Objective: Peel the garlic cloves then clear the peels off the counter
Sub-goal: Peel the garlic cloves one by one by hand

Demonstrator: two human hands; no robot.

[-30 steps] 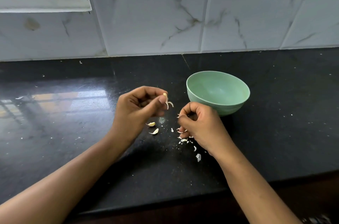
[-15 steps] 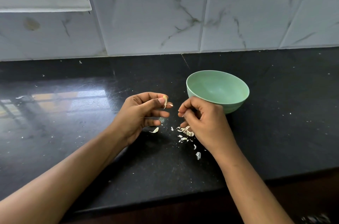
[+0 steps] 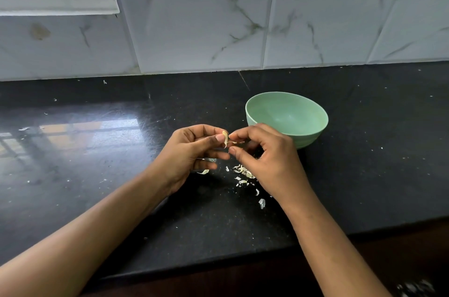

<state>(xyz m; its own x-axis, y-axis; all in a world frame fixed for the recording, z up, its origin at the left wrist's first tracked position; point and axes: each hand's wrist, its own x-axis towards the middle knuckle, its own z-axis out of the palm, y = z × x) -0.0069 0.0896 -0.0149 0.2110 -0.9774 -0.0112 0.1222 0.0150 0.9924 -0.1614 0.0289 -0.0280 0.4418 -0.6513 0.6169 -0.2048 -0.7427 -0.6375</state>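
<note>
In the head view peeling is under way: the left hand [image 3: 192, 150] pinches a garlic clove [image 3: 225, 136] above the middle of the worktop [image 3: 97, 175], the right hand [image 3: 267, 160] pinches its loose skin [image 3: 232, 142] (scraps [image 3: 243, 171] lie beneath, a bowl [image 3: 309, 139] just behind), so next probably comes a gentle pull.

Garlic clove held up half peeled, loose peels under it on the table

The garlic clove [image 3: 225, 136] is small and pale yellow. It stands nearly upright above the black table [image 3: 121, 199], pinched between the thumb and fingers of the left hand [image 3: 192, 150]. A thin peel strip [image 3: 233, 142] hangs off it toward 3 o'clock, between the index finger and thumb of the right hand [image 3: 269, 163]; whether they pinch it is not clear. A small pile of peels [image 3: 244, 172] lies on the table at 5 o'clock from the clove, and one curled peel [image 3: 203, 171] at 7 o'clock.
</note>
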